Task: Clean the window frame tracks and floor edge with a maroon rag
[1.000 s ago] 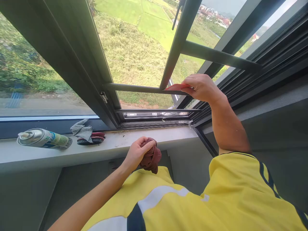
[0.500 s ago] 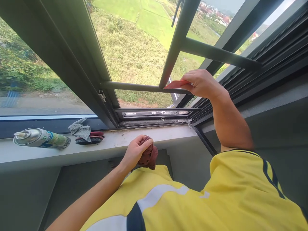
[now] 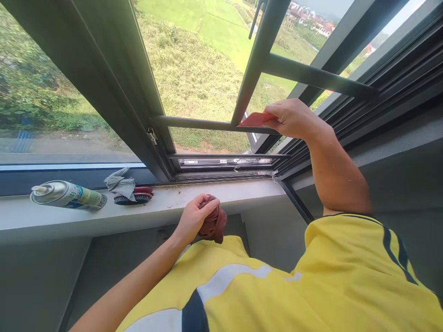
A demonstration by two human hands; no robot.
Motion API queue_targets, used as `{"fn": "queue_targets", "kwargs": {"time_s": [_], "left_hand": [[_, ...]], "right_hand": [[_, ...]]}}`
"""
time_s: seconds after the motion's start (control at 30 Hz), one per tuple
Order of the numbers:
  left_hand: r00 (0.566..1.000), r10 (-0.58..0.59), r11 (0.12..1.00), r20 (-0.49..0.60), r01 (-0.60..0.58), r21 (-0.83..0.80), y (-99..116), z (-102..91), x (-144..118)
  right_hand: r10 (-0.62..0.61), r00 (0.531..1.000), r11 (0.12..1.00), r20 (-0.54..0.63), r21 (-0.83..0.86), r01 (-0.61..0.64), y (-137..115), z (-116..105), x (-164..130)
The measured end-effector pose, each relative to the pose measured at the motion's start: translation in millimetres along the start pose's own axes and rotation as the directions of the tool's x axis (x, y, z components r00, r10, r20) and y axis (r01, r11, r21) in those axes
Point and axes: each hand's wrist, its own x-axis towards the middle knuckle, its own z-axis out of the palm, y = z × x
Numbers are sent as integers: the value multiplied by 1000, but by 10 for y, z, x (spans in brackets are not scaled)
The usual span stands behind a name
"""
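On the left of the white sill (image 3: 169,197), a spray can (image 3: 57,192) is showing a blue-and-green label (image 3: 83,197) too small to read; the right hand (image 3: 294,118) is reaching far, wrist bent, pinching a flat red piece (image 3: 255,120) at the window bars (image 3: 197,123); the near left hand (image 3: 192,217) is clutching a bunched maroon cloth (image 3: 213,224)
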Motion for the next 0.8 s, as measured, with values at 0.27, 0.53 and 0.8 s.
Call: {"fn": "queue_targets", "kwargs": {"time_s": [0.27, 0.53, 0.8], "left_hand": [[1000, 19, 998, -13, -20, -53, -37, -124, -39], [1000, 14, 1000, -6, -14, -28, 8, -142, -60], [1000, 15, 999, 7, -15, -42, -2, -143, -28]], "right_hand": [[26, 999, 995, -19, -93, -28, -68, -12, -29], [50, 999, 987, 23, -155, -45, -96, -37, -32], [129, 983, 984, -130, 141, -110, 23, 71, -141]]}}
